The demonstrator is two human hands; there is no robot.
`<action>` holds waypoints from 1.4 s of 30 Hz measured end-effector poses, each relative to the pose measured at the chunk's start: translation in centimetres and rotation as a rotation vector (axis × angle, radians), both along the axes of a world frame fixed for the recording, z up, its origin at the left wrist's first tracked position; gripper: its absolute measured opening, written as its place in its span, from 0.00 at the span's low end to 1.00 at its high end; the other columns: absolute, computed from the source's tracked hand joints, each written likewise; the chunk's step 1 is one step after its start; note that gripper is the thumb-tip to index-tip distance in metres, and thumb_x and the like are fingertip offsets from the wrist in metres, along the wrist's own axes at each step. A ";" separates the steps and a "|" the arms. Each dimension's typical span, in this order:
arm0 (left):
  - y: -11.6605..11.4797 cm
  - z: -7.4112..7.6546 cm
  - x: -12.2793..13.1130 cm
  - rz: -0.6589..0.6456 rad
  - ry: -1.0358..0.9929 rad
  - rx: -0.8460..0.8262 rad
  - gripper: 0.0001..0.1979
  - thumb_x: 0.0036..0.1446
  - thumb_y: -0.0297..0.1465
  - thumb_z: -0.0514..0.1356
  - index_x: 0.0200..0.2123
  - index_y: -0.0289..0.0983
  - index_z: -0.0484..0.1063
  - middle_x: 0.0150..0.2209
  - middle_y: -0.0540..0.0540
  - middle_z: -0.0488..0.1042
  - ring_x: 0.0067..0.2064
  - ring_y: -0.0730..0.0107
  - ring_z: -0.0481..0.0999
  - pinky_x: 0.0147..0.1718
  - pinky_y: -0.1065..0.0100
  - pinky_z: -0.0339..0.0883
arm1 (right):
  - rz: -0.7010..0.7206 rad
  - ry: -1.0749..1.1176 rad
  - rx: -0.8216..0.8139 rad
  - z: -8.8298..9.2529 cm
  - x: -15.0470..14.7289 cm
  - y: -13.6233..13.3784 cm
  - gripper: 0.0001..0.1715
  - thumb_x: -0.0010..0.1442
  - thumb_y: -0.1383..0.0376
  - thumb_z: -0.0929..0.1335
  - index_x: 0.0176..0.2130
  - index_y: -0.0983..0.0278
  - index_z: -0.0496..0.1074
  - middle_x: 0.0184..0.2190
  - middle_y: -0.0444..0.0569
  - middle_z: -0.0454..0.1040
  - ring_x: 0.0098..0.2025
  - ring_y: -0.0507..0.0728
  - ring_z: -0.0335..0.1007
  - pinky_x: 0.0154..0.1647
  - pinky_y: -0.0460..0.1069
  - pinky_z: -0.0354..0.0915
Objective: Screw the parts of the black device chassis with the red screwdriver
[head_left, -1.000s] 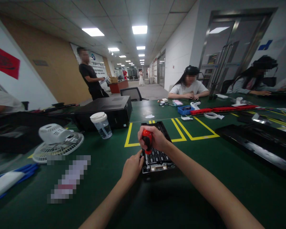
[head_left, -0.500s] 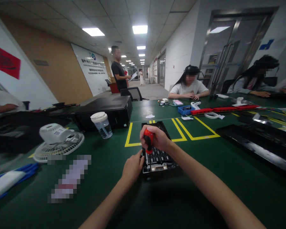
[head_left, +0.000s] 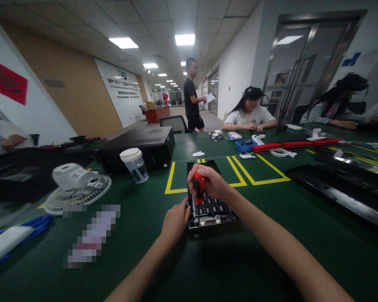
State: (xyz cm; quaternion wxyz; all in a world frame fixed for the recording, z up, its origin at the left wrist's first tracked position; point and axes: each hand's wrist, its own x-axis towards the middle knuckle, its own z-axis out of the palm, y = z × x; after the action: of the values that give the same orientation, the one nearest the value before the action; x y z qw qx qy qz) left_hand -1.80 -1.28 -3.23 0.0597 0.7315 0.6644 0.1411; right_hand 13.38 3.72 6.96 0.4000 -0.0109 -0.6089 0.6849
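A black slotted chassis (head_left: pixel 211 206) lies on the green worktop (head_left: pixel 208 268) in front of the person, its long side running away from them and its far part reaching among yellow tape markings (head_left: pixel 245 183). Over its left half stands a red-and-black screwdriver (head_left: pixel 198 188), handle up; the right hand (head_left: pixel 210 178) is wrapped firmly around that handle. The left hand (head_left: pixel 174 220) rests at the chassis's left edge with its fingertips touching it; whether they pinch the edge or only steady it, I cannot tell from this angle.

Left of the chassis stand a clear lidded cup (head_left: pixel 137 167) and, just behind it, a black computer case (head_left: pixel 138 149). Nearer the left side lies a white fan (head_left: pixel 74 186). Beyond the markings, to the right, are a small blue tray (head_left: pixel 244 146) and a white tape roll (head_left: pixel 279 152); a long black panel (head_left: pixel 343 193) lies nearer. Across the worktop sits a co-worker in a white top (head_left: pixel 266 115).
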 end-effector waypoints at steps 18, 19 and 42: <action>-0.1 0.1 0.1 0.002 -0.001 0.005 0.21 0.62 0.37 0.43 0.57 0.39 0.58 0.43 0.42 0.74 0.43 0.65 0.73 0.40 0.69 0.62 | -0.033 -0.040 -0.006 0.0 0.6 0.1 0.08 0.57 0.62 0.63 0.33 0.66 0.62 0.27 0.45 0.70 0.23 0.52 0.69 0.25 0.49 0.67; -0.1 0.0 0.1 0.002 -0.003 0.006 0.21 0.62 0.37 0.43 0.57 0.39 0.58 0.43 0.42 0.74 0.43 0.65 0.73 0.40 0.69 0.62 | -0.039 -0.042 -0.003 0.0 0.6 0.1 0.08 0.58 0.62 0.63 0.32 0.66 0.62 0.27 0.45 0.70 0.23 0.52 0.69 0.25 0.49 0.67; -0.2 0.1 0.1 -0.009 0.012 0.018 0.21 0.62 0.37 0.43 0.56 0.41 0.58 0.42 0.43 0.74 0.42 0.64 0.74 0.39 0.68 0.61 | -0.338 -0.120 0.199 0.8 0.5 -0.8 0.12 0.57 0.62 0.65 0.27 0.65 0.58 0.22 0.41 0.67 0.20 0.49 0.66 0.22 0.47 0.68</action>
State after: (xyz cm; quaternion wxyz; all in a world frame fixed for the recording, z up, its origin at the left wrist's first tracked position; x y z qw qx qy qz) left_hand -1.67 -1.46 -3.18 0.0497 0.7359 0.6601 0.1424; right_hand 13.84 2.96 7.76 0.4714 -0.1141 -0.6856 0.5428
